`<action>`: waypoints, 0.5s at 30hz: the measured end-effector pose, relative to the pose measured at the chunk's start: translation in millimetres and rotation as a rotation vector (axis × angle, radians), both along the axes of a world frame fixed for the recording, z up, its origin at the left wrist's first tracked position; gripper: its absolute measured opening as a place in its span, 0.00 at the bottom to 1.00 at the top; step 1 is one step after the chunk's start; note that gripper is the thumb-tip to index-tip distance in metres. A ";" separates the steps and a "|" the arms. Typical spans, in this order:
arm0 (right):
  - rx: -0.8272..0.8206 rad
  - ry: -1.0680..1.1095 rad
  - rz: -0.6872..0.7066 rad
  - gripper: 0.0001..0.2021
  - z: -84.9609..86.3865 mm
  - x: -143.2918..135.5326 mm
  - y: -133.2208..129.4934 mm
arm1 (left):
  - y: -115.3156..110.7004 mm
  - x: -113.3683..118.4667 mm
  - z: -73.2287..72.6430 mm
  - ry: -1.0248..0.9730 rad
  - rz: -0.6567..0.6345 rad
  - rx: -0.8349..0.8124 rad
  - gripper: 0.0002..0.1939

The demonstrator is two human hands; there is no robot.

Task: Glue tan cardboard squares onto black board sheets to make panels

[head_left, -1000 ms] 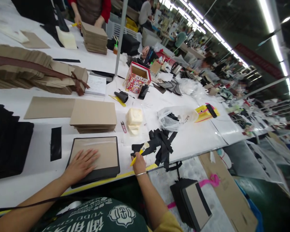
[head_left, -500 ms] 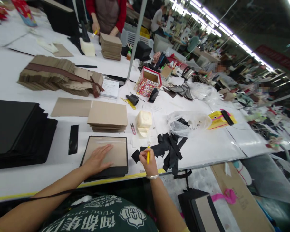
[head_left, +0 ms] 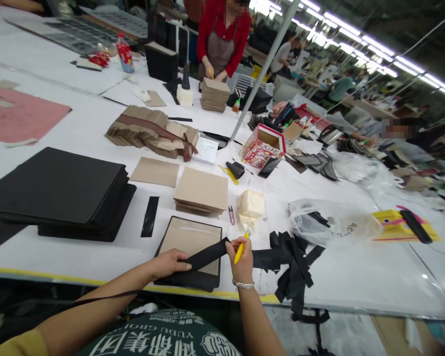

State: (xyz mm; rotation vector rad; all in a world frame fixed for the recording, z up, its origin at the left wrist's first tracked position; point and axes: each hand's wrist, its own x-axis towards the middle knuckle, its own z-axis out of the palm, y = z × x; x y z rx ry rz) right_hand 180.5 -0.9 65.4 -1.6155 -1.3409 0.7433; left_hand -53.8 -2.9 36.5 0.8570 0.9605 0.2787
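A: What's hard to make out?

B: The tip of the slim yellow-handled brush [head_left: 241, 251], which blurs into the pale surroundings near the cream-coloured, blocky container [head_left: 251, 203]. The long, narrow black strip [head_left: 208, 253] hides part of the flat beige board with a black border [head_left: 185, 235] beneath it, and I can't tell whether they touch.

A: Anything cut off?

B: The tall stack of large black sheets [head_left: 55, 180] and the flat pink sheet [head_left: 24, 111] both run out at the left edge.

A: And the hands?

B: Both are closed on the strip, apart from each other: the left hand [head_left: 173, 262] grips its left end, the right hand [head_left: 242, 256] pinches the other (with the brush in the same grasp).

A: What differs from half a second ago?

B: Then the left hand lay flat on the board, and the right held the strip off to the board's right. Now the strip spans the board slantwise, and the pink sheet has come into view.
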 end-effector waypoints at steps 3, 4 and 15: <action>0.022 -0.083 -0.038 0.12 -19.9 -1.2 12.2 | 12.9 -20.6 -8.5 0.114 0.269 -0.068 0.18; 0.023 -0.109 -0.038 0.12 -26.5 -2.1 16.0 | 18.9 -25.5 -10.4 0.122 0.346 -0.073 0.19; -0.019 -0.455 0.014 0.09 -71.3 -9.6 40.2 | 74.1 -40.4 -30.2 0.760 0.360 0.607 0.15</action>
